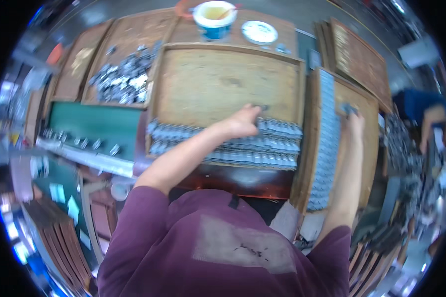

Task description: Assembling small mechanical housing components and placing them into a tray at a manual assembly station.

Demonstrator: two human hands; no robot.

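Note:
My left hand (244, 121) is over the middle wooden tray (208, 74), its fingers pinched on a small grey metal part (263, 107). Just below that hand, several rows of similar grey metal parts (252, 157) line the near side of the tray. On the right, my right hand (353, 123) reaches over a second wooden tray (369, 148), its fingertips closed on a small bluish-grey metal part (349, 108). A long column of the same parts (327, 133) runs down that tray's left side. Blur hides the exact shape of both held parts.
Loose shiny metal parts (126, 74) lie heaped on a board at the left. Behind the middle tray stand a tub of yellowish content (215, 24) and a white round lid (259, 32). A metal rail (86, 157) edges a green surface. Another person's arm (431, 121) shows far right.

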